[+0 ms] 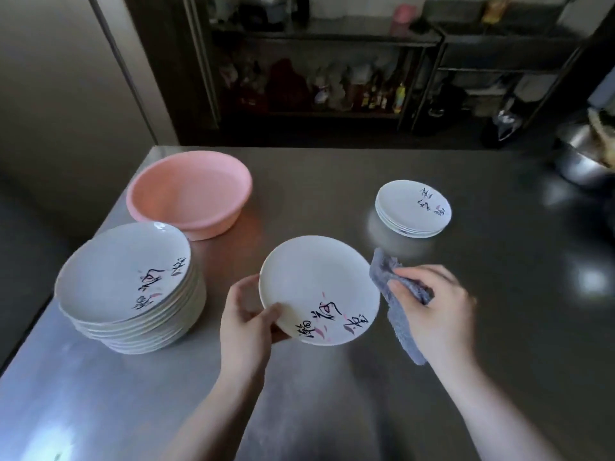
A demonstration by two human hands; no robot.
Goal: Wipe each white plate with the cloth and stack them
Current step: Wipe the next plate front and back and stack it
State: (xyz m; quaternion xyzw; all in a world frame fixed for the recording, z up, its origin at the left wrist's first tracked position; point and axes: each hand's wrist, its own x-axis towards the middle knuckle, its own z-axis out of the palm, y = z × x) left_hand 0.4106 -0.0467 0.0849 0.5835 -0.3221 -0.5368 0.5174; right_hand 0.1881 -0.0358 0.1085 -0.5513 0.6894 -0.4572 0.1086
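Observation:
My left hand point(248, 322) grips the near left rim of a white plate point(316, 284) with black and pink markings, holding it tilted above the steel table point(332, 394). Just right of that plate, my right hand point(436, 307) holds a grey-blue cloth point(396, 314), whose edge meets the plate's right rim. A tall stack of several white plates point(123, 287) stands at the left. A lower stack of white plates point(413, 209) sits farther back on the right.
A pink plastic basin point(189, 197) stands at the back left, behind the tall stack. A metal bowl point(579, 161) sits at the table's far right edge. Dark shelves with bottles point(366, 91) lie beyond the table.

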